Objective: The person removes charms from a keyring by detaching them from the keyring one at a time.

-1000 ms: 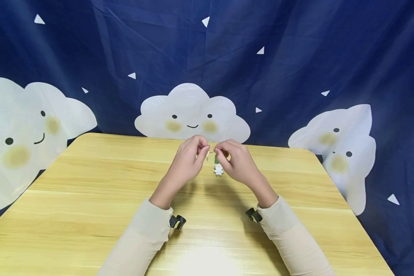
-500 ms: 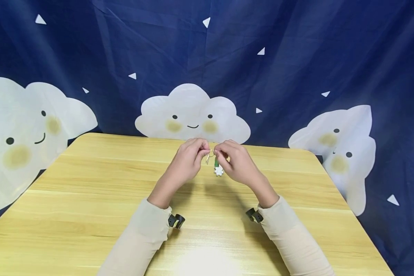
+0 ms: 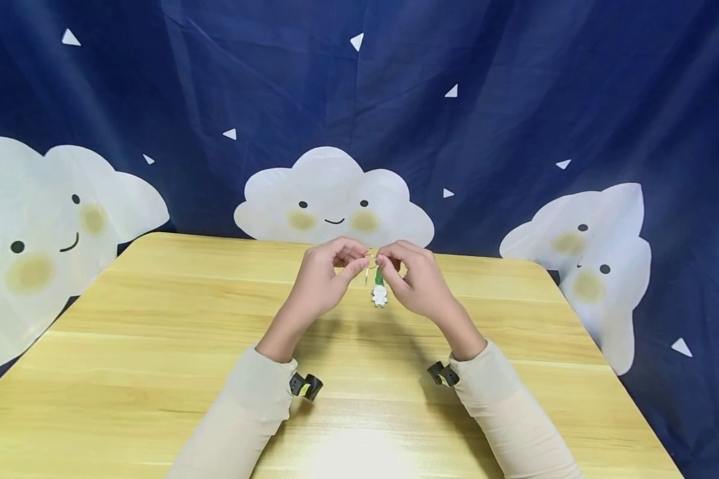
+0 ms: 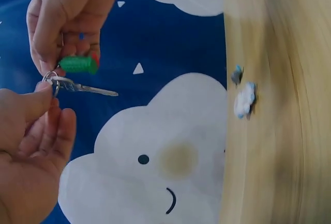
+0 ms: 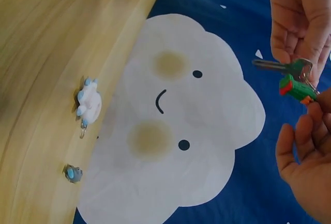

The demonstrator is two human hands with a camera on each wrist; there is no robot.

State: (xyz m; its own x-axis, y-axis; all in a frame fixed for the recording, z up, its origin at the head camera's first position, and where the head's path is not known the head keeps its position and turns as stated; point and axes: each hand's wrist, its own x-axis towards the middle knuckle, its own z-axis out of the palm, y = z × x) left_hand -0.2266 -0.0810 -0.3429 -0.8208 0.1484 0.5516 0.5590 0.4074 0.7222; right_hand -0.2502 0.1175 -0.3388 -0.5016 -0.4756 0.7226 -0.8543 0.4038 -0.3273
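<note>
Both hands are raised together over the far middle of the wooden table (image 3: 156,346). My left hand (image 3: 355,263) pinches a small metal key ring (image 4: 50,79) from which a silver key (image 4: 90,89) sticks out. My right hand (image 3: 386,263) pinches a green charm (image 4: 77,64) with a red end, hung on the same ring. From the right wrist the key (image 5: 276,65) and the green charm (image 5: 296,89) show between the two hands. A white flower-shaped charm (image 3: 379,295) lies on the table below them.
Beside the white charm (image 5: 88,102) lies a small blue-grey piece (image 5: 72,173) near the table's far edge. A dark blue cloth with white clouds (image 3: 334,196) hangs behind the table. Wrist cameras (image 3: 305,385) sit on both beige sleeves.
Both hands stay close together at the same spot. The fingers have shifted a little on the ring, and the key hangs at a slightly different angle.
</note>
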